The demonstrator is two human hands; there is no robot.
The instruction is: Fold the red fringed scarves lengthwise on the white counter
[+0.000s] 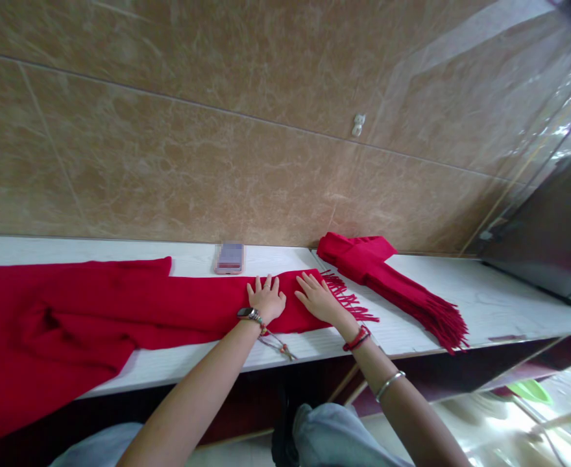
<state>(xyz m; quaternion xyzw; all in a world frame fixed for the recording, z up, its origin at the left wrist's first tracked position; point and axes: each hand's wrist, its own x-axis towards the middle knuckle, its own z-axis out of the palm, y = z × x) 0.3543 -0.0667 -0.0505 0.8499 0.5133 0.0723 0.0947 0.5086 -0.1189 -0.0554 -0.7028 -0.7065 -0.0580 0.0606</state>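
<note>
A long red scarf (202, 301) lies along the white counter, its fringe pointing right. Both palms rest on its narrow, flattened right end. My left hand (267, 300) has its fingers spread on the cloth; a watch and a beaded cord bracelet are on that wrist. Close to the fringe, my right hand (318, 298) is also flat with fingers apart. Toward the left the scarf widens, is rumpled, and hangs over the front edge. A second red fringed scarf (387, 279), folded over at its top, lies just right of my right hand.
A phone (230, 257) lies behind the scarf near the brown tiled wall (193, 162). The narrow white counter (499, 298) has open shelving below its front edge. A dark grey box-like object (543, 227) stands at the right end. A small white hook (358, 124) is on the wall.
</note>
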